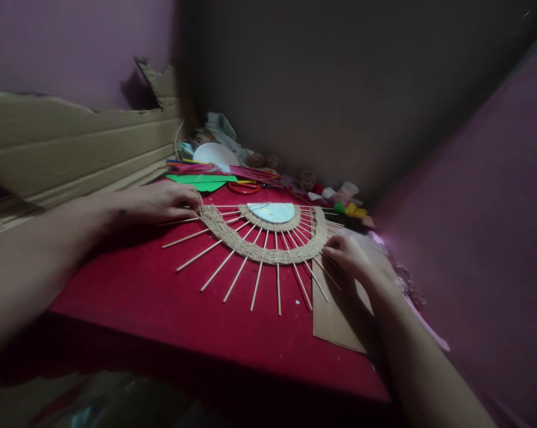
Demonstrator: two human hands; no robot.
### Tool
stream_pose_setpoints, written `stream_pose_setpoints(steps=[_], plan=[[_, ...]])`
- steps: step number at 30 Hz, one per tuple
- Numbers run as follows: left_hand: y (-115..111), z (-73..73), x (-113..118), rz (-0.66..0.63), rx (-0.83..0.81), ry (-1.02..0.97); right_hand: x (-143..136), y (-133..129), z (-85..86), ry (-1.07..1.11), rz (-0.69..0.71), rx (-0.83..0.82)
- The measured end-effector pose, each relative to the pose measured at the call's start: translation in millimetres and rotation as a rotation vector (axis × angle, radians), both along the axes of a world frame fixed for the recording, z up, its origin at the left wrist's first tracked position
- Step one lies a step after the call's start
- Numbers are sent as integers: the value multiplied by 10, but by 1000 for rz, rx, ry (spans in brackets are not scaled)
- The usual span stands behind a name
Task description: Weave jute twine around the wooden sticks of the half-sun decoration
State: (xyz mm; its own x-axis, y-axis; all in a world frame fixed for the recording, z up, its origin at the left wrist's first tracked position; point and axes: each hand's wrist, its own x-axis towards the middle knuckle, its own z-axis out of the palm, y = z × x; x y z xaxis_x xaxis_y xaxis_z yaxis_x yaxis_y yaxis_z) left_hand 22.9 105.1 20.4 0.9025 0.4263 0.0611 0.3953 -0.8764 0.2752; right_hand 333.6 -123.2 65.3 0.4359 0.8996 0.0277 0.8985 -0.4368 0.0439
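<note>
A half-circle frame of thin wooden sticks and woven twine (268,255) lies on the red cloth. The sticks spread toward me like a fan from a pale half-disc (272,212), which an inner twine band borders. A wider twine band arches across the sticks farther out. My left hand (172,201) is closed with its fingertips pinching the left end of that outer band. On the right, my right hand (351,252) grips the band's outer edge between thumb and fingers, close to the stick ends.
A brown board (339,312) lies under my right forearm. Green sheets (201,181), red-handled scissors (244,189), a white round piece (215,156) and twine balls sit at the back. Cardboard (81,142) stands at the left; the red table (161,315) has its edge in front.
</note>
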Motion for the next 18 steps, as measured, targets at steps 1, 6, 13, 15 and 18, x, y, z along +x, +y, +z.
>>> stream_pose_setpoints(steps=[1, 6, 13, 15, 18], plan=[[-1, -2, -2, -1, -2, -6, -22, 4, 2, -18, -2, 2], [-5, -13, -15, -10, -14, -42, 149, -11, -63, -49, -11, -57], [-72, 18, -4, -2, -22, -57, 246, -180, 0, 29, -13, 501], [-95, 33, 2, -15, -30, -48, -80, -239, 77, 473, 199, 457], [-99, 36, 8, -11, 2, -41, -741, -335, 115, 959, 501, 175]])
